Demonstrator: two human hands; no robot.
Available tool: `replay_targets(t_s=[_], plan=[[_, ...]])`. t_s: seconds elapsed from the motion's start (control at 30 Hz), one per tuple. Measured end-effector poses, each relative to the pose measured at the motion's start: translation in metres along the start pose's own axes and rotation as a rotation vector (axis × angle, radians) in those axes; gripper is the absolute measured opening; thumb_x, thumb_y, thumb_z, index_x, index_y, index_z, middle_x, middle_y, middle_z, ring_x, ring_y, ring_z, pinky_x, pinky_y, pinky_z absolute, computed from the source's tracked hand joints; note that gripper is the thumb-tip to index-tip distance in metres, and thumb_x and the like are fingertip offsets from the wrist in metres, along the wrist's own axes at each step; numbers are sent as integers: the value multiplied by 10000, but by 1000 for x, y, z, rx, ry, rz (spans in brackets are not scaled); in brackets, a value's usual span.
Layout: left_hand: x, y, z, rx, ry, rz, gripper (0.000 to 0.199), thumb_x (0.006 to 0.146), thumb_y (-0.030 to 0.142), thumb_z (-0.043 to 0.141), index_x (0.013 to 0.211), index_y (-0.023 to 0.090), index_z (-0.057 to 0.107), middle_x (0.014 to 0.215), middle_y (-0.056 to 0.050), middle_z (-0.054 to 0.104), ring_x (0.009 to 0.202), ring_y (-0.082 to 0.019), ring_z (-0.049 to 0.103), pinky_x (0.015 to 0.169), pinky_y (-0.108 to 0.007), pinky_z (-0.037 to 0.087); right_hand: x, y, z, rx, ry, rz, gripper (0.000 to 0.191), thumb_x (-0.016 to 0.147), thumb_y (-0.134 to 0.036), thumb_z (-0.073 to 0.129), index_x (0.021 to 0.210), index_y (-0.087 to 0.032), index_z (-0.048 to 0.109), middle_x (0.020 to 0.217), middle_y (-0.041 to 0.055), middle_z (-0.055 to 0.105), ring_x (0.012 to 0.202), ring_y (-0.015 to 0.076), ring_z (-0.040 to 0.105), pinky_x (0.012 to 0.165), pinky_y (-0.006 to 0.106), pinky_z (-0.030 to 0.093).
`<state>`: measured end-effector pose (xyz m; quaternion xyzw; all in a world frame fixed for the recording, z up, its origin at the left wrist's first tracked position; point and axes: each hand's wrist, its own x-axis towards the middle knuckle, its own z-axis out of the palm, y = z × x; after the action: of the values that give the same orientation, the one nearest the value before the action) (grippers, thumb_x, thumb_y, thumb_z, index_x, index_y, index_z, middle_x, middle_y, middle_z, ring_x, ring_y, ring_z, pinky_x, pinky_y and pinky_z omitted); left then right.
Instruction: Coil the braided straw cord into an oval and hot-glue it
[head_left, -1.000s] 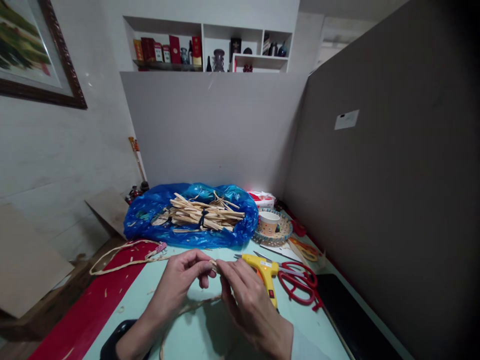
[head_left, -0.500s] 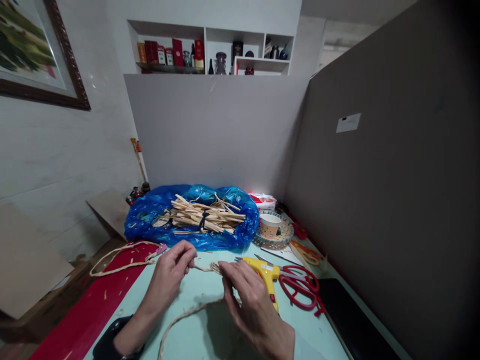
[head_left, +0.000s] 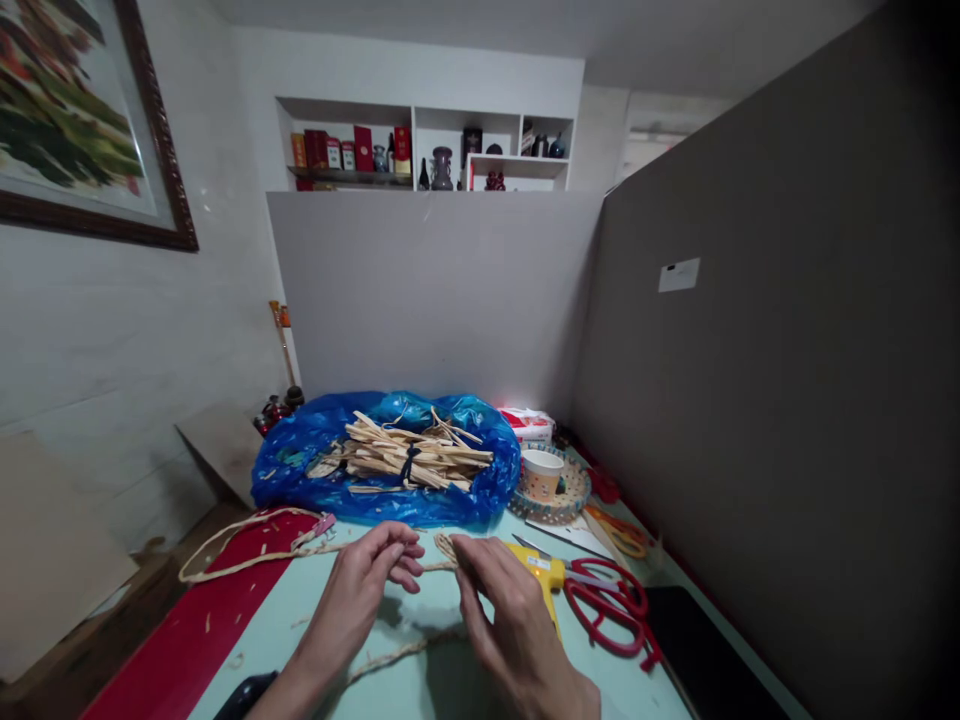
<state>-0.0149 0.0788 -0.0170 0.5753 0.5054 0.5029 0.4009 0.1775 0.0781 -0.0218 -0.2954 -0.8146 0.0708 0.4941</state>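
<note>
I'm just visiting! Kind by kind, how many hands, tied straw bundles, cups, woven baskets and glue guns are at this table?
Hands: 2, the left hand and the right hand, which holds a coiled cord
Tied straw bundle: 1
Cup: 1
Woven basket: 1
Yellow glue gun: 1
Total: 6

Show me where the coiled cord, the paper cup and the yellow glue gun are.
Coiled cord (head_left: 444, 546): head view, on its exposed loops.
Paper cup (head_left: 539, 482): head view, on its outer wall.
Yellow glue gun (head_left: 553, 573): head view, on its body.
</note>
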Motion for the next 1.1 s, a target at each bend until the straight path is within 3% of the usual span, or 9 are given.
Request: replay_targets(t_s=[0.13,0.27,0.43,0.77,0.97,1.1], plan=[[0,-1,4,-21,31,75,215,931,338,533,1059,199,636,954,-64,733,843,-217,720,715,-345,584,-1,5,1,7,17,-34,359,949,-60,451,1262,-217,532,965,87,688,849,242,685,713,382,600],[-1,2,7,49,90,122,125,873,280,629,817,178,676,806,-5,677,615,-148,663,635,-305,541,-2,9,2,-1,28,-35,362,950,-71,457,1273,-216,532,978,88,690,859,238,690,729,372,601],[-8,6,13,121,124,118,238,843,398,659,730,188,655,732,19,653,456,-141,632,528,-294,498,-2,8,3,-13,53,-12,307,959,-77,452,1214,-203,567,960,85,693,838,233,680,726,372,592],[-21,5,17,180,174,61,439,874,439,583,531,260,375,402,97,342,363,-118,381,426,-248,335,1,2,-1,-13,17,77,189,1003,-160,512,1164,-174,611,981,48,686,873,194,666,765,364,574],[-16,11,8,129,160,43,499,896,451,567,482,255,370,375,90,358,364,-115,361,455,-267,328,2,2,-2,-3,7,92,194,1000,-284,586,1152,-172,629,1047,46,682,883,185,679,775,375,586],[-11,16,2,47,98,111,289,875,391,607,633,234,599,546,57,564,566,-142,545,625,-253,426,2,3,-2,2,13,86,201,999,-290,589,1157,-173,628,1064,50,682,892,187,681,781,378,587]])
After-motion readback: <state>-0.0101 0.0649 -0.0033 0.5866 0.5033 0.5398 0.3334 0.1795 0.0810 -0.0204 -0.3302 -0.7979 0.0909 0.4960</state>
